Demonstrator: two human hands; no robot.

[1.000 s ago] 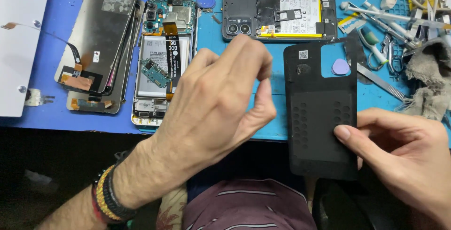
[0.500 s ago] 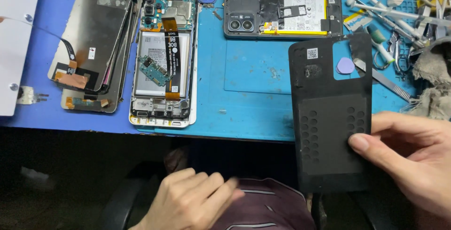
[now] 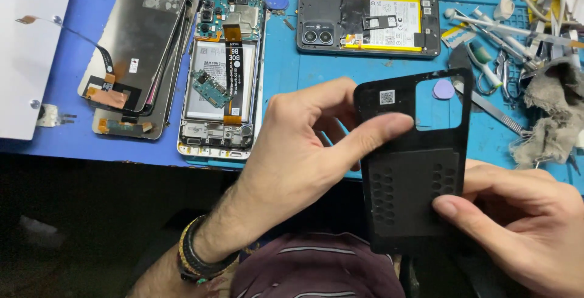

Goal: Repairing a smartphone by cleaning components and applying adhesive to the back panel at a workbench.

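Both hands are pinching the black back cover [image 3: 413, 164] upright over the blue mat [image 3: 316, 85]: left hand [image 3: 298, 158] gripping its top-left edge, right hand [image 3: 517, 213] steadying its lower right, inner face showing.

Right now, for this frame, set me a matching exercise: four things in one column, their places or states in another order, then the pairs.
1. black back cover
2. opened phone with yellow-edged battery
3. grey rag
4. purple pick

A. lies at the mat's right edge
B. held by both hands
C. seen through the cover's camera cutout
D. lies flat at the mat's top

Pairs: 1-B, 2-D, 3-A, 4-C
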